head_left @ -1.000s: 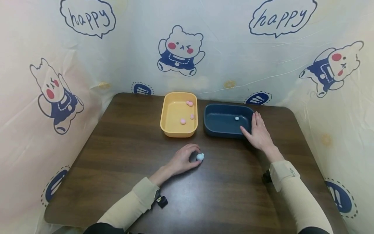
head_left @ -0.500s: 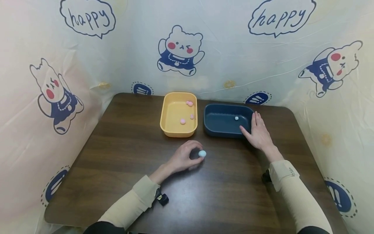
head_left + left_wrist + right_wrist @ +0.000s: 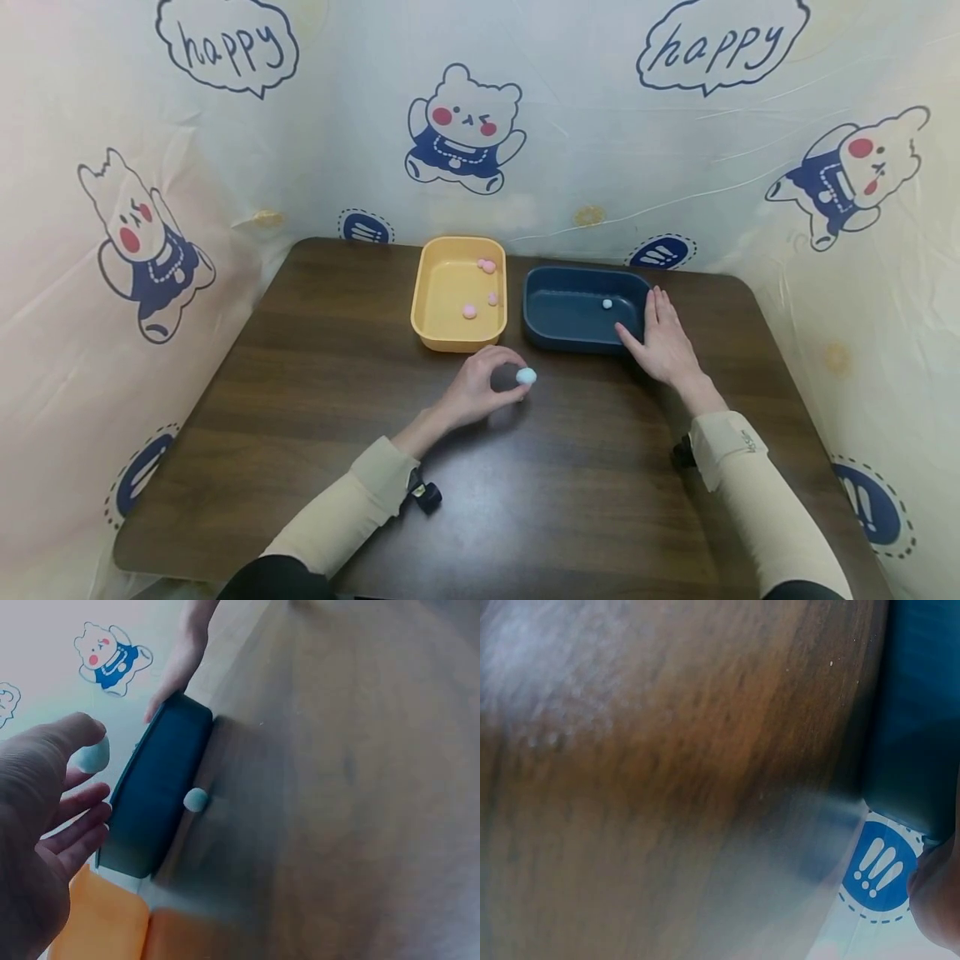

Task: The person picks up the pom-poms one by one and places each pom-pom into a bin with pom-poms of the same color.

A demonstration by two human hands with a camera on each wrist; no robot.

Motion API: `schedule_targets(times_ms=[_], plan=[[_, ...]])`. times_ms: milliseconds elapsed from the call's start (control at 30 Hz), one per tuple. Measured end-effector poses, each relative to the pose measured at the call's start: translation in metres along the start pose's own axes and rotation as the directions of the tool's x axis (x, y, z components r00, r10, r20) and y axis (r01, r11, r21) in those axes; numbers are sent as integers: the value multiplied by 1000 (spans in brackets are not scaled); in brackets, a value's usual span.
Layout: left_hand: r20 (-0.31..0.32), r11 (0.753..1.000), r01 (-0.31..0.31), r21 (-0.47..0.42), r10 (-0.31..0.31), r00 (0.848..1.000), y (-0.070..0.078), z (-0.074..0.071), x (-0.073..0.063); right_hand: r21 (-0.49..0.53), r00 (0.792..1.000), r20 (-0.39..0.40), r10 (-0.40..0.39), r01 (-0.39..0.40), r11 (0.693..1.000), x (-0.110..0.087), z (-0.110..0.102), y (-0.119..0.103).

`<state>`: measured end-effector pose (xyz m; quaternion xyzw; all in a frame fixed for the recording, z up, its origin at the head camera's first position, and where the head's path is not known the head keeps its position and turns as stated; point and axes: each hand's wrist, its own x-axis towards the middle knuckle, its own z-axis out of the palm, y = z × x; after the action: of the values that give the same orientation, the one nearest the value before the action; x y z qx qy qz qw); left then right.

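Pinched between the thumb and index finger of my left hand point(image 3: 477, 390) is a small pale-blue ball point(image 3: 527, 376), held over the table in front of the two trays. The left wrist view also shows the held ball point(image 3: 94, 755), with the other fingers spread below it. A second pale ball point(image 3: 196, 799) appears there against the edge of the dark blue tray; the left hand mostly hides it in the head view. My right hand point(image 3: 664, 348) rests with straight fingers at the right end of the dark blue tray point(image 3: 573, 342), thumb over its front rim.
Inside the blue tray lies one pale ball point(image 3: 607, 304). To its left stands a yellow tray point(image 3: 438, 287) with several pink balls, one of them point(image 3: 469, 311) near the front. A printed curtain point(image 3: 585, 133) rises behind the brown table point(image 3: 322, 367).
The left hand has moved up and forward to the right, lifting the pale-blue ball off the table. The right hand and both trays have stayed in place.
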<state>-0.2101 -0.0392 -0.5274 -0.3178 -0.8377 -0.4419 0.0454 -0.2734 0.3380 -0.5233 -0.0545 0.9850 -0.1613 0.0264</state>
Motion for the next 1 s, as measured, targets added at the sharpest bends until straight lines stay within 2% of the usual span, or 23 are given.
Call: schedule_targets(times_ms=[267, 433, 533, 767, 1000], plan=[[-79, 997, 10, -70, -15, 997, 1, -12, 19, 4, 1000, -8, -8, 8, 1000, 0, -1, 1], [-87, 988, 46, -149, -60, 994, 0, -17, 30, 3, 1000, -6, -9, 9, 1000, -1, -1, 2], [-91, 989, 56, -140, -69, 993, -2, -18, 36, 3, 1000, -7, -8, 8, 1000, -1, 0, 3], [-126, 996, 1, -88, -12, 992, -9, -16, 44, 3, 1000, -13, -15, 15, 1000, 0, 0, 2], [-123, 996, 28, -85, -38, 992, -13, -8, 53, 2, 1000, -15, -16, 16, 1000, 0, -1, 2]])
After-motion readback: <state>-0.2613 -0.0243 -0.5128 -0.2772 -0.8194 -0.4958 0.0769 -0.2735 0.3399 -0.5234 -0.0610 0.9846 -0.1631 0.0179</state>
